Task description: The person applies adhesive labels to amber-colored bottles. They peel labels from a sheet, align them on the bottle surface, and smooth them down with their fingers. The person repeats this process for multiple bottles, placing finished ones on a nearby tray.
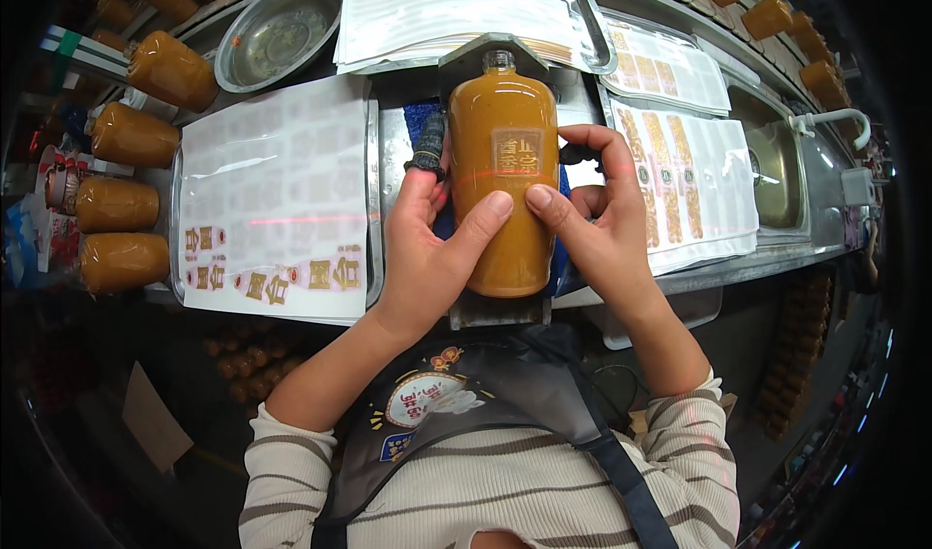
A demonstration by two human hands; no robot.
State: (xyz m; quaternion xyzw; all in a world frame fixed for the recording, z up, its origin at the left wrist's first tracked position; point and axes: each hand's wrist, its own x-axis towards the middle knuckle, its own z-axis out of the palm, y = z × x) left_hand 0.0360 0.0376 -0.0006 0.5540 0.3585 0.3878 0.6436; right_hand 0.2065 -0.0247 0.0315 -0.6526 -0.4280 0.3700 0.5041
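Observation:
An ochre glazed bottle [505, 233] lies in front of me in a metal cradle [500, 44], its open neck pointing away. On its upper face sits a small square decal [517, 152] with gold characters on a clear film. My left hand [427, 224] grips the bottle's left side, thumb resting on the glaze just below the decal. From the right, my right hand [607, 214] holds it too, its thumb pressing under the decal's lower edge. Dark knitted covers wrap a finger of each hand. A red light line crosses the bottle at the decal.
At left, a tray holds a decal sheet [282, 161] with several gold pieces left. More decal sheets [714, 175] lie at right beside a sink [777, 175]. Behind are a paper stack [447, 15] and a metal bowl [277, 34]. Several ochre bottles [116, 204] line the far left.

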